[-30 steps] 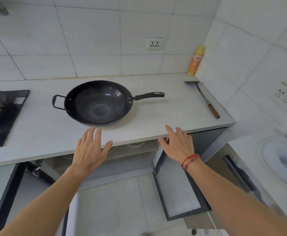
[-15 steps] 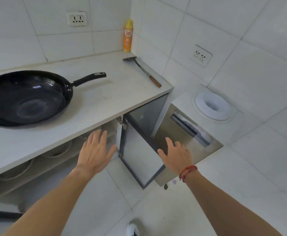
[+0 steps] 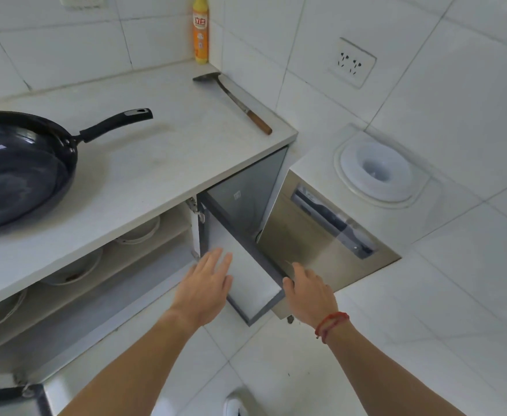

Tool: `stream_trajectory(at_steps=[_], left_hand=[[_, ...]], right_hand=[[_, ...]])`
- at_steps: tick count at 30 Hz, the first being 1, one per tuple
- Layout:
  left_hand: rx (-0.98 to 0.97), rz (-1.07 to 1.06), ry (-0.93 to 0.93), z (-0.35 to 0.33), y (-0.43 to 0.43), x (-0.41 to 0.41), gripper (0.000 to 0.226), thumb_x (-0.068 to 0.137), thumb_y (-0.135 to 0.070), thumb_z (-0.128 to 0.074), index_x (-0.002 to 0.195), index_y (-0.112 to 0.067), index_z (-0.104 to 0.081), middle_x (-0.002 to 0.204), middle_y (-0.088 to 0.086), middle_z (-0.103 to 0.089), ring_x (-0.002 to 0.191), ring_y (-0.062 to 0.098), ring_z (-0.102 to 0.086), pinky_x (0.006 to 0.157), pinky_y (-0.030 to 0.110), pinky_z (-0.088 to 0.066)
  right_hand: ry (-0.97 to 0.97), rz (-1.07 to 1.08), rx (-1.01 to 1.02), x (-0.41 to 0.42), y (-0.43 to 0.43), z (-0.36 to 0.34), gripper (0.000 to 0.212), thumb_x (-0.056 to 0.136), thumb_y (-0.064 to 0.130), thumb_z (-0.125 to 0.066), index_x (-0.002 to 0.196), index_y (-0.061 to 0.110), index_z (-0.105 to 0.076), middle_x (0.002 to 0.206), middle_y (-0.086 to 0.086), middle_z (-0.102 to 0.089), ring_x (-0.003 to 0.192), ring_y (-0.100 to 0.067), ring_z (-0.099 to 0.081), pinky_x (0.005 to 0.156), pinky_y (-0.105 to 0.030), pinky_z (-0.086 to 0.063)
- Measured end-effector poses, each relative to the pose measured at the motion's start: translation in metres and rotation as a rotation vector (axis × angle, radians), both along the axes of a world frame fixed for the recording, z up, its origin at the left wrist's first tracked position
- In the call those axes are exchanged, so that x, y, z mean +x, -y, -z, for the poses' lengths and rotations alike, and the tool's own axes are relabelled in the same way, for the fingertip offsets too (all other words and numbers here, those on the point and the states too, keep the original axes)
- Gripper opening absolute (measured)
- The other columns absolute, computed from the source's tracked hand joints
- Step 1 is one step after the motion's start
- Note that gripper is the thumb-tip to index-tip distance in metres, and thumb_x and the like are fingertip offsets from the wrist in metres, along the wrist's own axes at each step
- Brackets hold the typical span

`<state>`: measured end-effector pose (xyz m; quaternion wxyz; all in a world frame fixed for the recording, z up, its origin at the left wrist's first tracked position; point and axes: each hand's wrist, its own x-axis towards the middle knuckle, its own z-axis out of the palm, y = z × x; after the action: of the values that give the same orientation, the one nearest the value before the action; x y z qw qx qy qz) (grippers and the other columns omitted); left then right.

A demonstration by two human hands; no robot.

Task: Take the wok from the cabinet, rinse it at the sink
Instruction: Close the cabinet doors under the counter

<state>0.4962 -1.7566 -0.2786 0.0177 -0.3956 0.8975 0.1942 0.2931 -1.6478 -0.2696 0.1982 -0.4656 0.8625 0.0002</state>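
Note:
The black wok [image 3: 21, 169] sits on the white counter [image 3: 162, 163] at the left, its long handle pointing right. Below the counter the cabinet [image 3: 96, 283] stands open, with pale bowls and plates on its shelf. The right cabinet door [image 3: 246, 283] is swung out toward me. My left hand [image 3: 207, 283] lies flat with straight fingers on the door's white inner face. My right hand [image 3: 309, 292] touches the door's outer edge, thumb against the dark frame, fingers spread. No sink is in view.
A metal spatula with a wooden handle [image 3: 234, 100] lies at the counter's right end. An orange bottle [image 3: 200, 28] stands in the corner. A water dispenser [image 3: 375, 172] stands on the floor to the right. Wall sockets [image 3: 351, 61] sit on the tiled wall.
The view swung right and down. Both hands dropped from the counter edge to the open right cabinet door; the left now rests on its inner face, the right on its edge.

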Motion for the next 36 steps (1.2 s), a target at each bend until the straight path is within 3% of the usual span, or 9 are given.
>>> stream_trajectory(at_steps=[3,7,14,19,25,31,34,36], left_hand=[[0.032,0.068,0.052,0.019,0.001,-0.031,0.062,0.105,-0.046,-0.007,0.162,-0.019,-0.008,0.17,0.005,-0.006,0.156,0.023,-0.006,0.124,0.041,-0.018],[0.02,0.157,0.102,0.039,0.0,-0.067,0.062,0.106,-0.045,-0.013,0.162,-0.02,0.0,0.17,0.003,0.006,0.156,0.022,0.005,0.126,0.042,-0.013],[-0.055,0.241,0.194,0.062,0.002,-0.092,0.076,0.102,-0.016,-0.043,0.162,-0.023,0.003,0.168,0.009,0.014,0.155,0.028,0.009,0.124,0.043,-0.011],[0.002,0.262,0.229,0.071,0.003,-0.092,0.077,0.101,-0.015,-0.047,0.162,-0.026,-0.002,0.168,0.009,0.017,0.155,0.028,0.011,0.123,0.045,-0.011],[0.035,0.231,0.182,0.078,0.003,-0.083,0.081,0.098,-0.008,-0.05,0.162,-0.028,-0.005,0.168,0.006,0.016,0.155,0.026,0.01,0.123,0.045,-0.011],[0.025,0.216,0.154,0.082,-0.003,-0.062,0.086,0.094,-0.001,-0.053,0.162,-0.027,-0.006,0.168,0.005,0.017,0.156,0.025,0.008,0.123,0.044,-0.013],[0.029,0.208,0.15,0.081,-0.007,-0.048,0.088,0.092,0.002,-0.053,0.162,-0.025,-0.007,0.168,0.005,0.018,0.156,0.024,0.008,0.123,0.045,-0.014],[0.047,0.206,0.144,0.079,-0.008,-0.035,0.088,0.091,0.004,-0.052,0.161,-0.025,-0.008,0.168,0.004,0.018,0.156,0.024,0.009,0.124,0.045,-0.013]], right_hand=[[0.065,0.011,0.004,-0.007,0.005,0.021,0.048,0.104,0.04,-0.03,0.145,0.016,-0.035,0.133,-0.007,-0.055,0.115,-0.023,-0.057,0.097,-0.035,-0.051],[0.128,0.017,-0.007,-0.015,0.01,0.045,0.043,0.104,0.037,-0.033,0.14,0.014,-0.038,0.13,-0.008,-0.056,0.112,-0.022,-0.058,0.093,-0.033,-0.052],[0.216,0.039,-0.086,-0.023,0.02,0.06,0.037,0.106,0.028,-0.035,0.137,0.011,-0.046,0.121,-0.007,-0.065,0.109,-0.022,-0.063,0.089,-0.029,-0.05],[0.252,0.028,-0.05,-0.022,0.02,0.062,0.044,0.103,0.021,-0.045,0.146,0.012,-0.041,0.131,-0.008,-0.061,0.12,-0.025,-0.06,0.101,-0.034,-0.049],[0.266,0.051,-0.025,-0.01,0.022,0.057,0.048,0.101,0.018,-0.049,0.148,0.013,-0.04,0.133,-0.009,-0.061,0.121,-0.026,-0.059,0.102,-0.034,-0.048],[0.222,-0.009,0.003,0.008,0.021,0.057,0.047,0.099,0.011,-0.05,0.145,0.014,-0.044,0.11,-0.01,-0.07,0.102,-0.025,-0.066,0.09,-0.031,-0.053],[0.246,0.019,-0.004,0.022,0.02,0.059,0.036,0.097,0.008,-0.049,0.132,0.011,-0.056,0.102,-0.01,-0.071,0.096,-0.025,-0.067,0.083,-0.03,-0.055],[0.28,0.029,-0.004,0.035,0.021,0.058,0.027,0.097,0.008,-0.05,0.121,0.009,-0.061,0.099,-0.007,-0.07,0.093,-0.024,-0.066,0.077,-0.021,-0.053]])
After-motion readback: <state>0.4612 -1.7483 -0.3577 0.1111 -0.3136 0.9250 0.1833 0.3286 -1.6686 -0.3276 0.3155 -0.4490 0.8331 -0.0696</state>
